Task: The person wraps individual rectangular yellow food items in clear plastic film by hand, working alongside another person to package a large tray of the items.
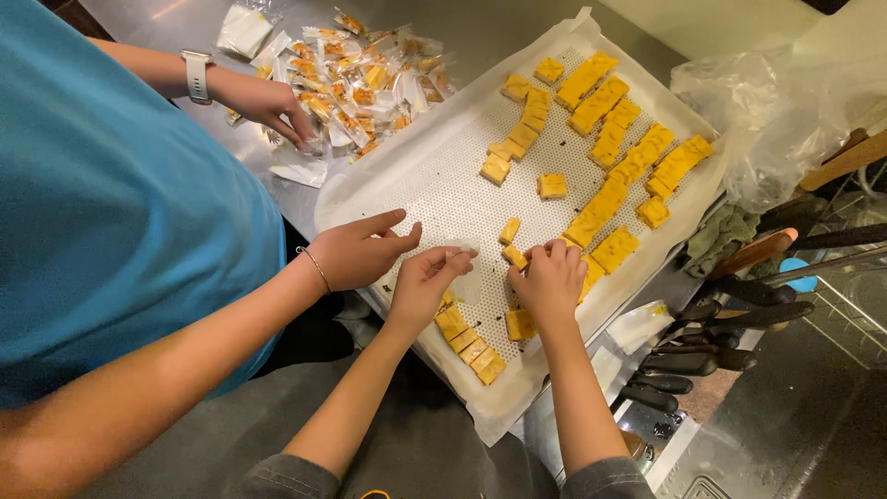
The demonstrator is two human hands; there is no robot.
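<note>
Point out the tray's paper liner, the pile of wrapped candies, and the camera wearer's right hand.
paper liner (434, 176): head view, on a bare stretch near its left side.
pile of wrapped candies (360, 83): head view, middle of the heap.
right hand (550, 282): head view, back of the hand.

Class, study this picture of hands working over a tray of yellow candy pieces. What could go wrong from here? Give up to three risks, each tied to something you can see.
1. The tray overhangs the counter edge by the knife handles; a nudge might tip it.
2. The left hand holds a thin clear wrapper, which could slip or tear.
3. The right hand and a co-worker's hand work close together, so pieces may get knocked.
</note>
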